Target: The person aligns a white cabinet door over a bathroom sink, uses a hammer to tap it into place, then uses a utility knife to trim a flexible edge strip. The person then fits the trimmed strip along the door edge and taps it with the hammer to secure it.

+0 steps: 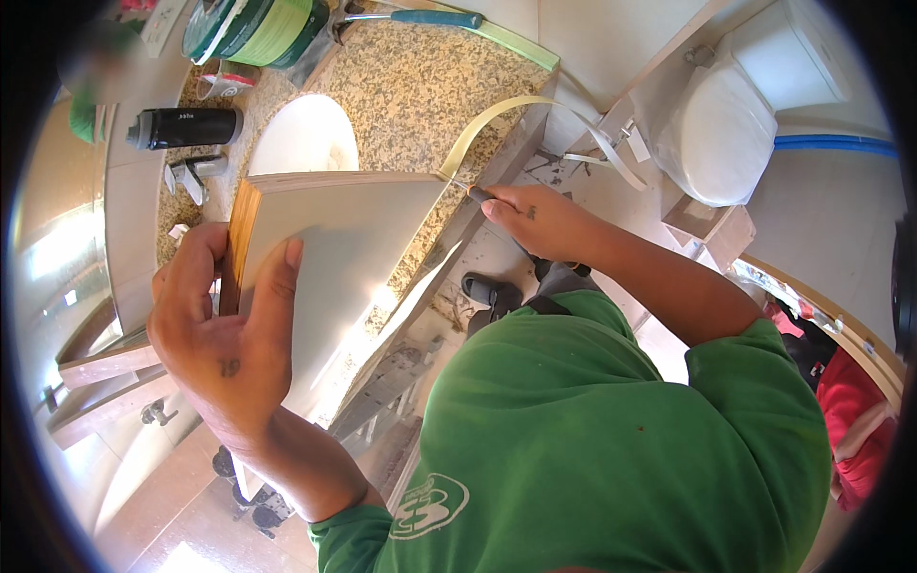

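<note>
A pale grey board (pixel 353 234) with bare layered wood along its left edge stands tilted over the granite counter. My left hand (pixel 224 349) is closed around that left edge, with the thumb on the grey face. At the board's far right corner, my right hand (pixel 535 220) grips a slim tool with a dark handle (pixel 480 195). Its thin metal tip touches the corner, but the blade's exact kind is too small to tell. From the same corner a long cream edging strip (pixel 523 101) curls up and over to the right.
Around the white basin (pixel 304 138) on the granite counter (pixel 411 72) are a black bottle (pixel 191 128), a faucet (pixel 194 177), a green bucket (pixel 258 33) and a teal-handled tool (pixel 437 18). A toilet (pixel 716 134) stands right. Another person in red (pixel 855 420) is at far right.
</note>
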{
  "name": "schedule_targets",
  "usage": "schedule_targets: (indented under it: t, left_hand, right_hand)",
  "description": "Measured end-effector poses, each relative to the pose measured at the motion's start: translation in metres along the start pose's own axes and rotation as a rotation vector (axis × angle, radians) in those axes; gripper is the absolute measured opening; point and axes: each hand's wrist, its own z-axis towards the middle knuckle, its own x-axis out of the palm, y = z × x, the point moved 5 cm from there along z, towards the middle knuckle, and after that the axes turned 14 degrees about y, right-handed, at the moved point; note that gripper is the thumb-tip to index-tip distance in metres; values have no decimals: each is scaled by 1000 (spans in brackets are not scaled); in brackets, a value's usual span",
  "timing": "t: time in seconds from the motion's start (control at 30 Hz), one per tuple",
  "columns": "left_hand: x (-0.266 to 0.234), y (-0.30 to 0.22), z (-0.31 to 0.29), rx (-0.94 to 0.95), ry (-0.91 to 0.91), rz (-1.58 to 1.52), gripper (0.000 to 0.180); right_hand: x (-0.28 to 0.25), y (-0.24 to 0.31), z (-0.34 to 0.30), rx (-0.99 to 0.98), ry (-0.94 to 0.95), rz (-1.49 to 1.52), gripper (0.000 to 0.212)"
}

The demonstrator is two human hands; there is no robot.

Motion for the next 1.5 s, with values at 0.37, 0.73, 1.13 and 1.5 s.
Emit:
schedule_targets:
  t: [0.37, 0.73, 1.13, 1.5]
  left_hand:
    - [0, -1, 0, -26, -4, 23, 34]
    - [3, 1, -3, -70, -38, -98, 37]
    - [4, -3, -3, -56, -25, -89, 35]
    - [2, -7, -1, 7, -18, -47, 30]
  right_hand:
    - [3, -4, 7, 2, -5, -15, 43]
    - [6, -1, -7, 58, 17, 38, 39]
    - [10, -8, -22, 62, -1, 8, 45]
    - [9, -9, -32, 57, -10, 55, 42]
